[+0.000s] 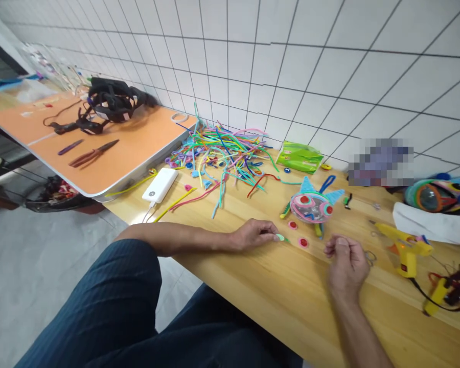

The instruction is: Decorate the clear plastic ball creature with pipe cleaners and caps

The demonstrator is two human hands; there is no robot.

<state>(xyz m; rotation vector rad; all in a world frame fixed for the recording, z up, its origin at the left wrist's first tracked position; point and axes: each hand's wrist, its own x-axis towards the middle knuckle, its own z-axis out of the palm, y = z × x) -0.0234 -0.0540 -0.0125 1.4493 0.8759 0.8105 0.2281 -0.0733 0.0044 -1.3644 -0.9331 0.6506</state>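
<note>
My left hand rests at the wooden table, thumb and fingers pinching a small light-green coil of pipe cleaner with a short tail. My right hand is raised a little with curled fingers pressed together; whatever they hold, if anything, does not show. Between the hands lie a pink-rimmed red disc and a second red disc. Just beyond them stands a pipe-cleaner figure with blue pointed ears, red-and-green eyes and a clear, pink-edged body.
A tangled heap of pipe cleaners lies by the tiled wall. Left of me are a white power bank, pliers and black headgear on an orange board. A yellow glue gun and its cord lie right; a green packet sits behind.
</note>
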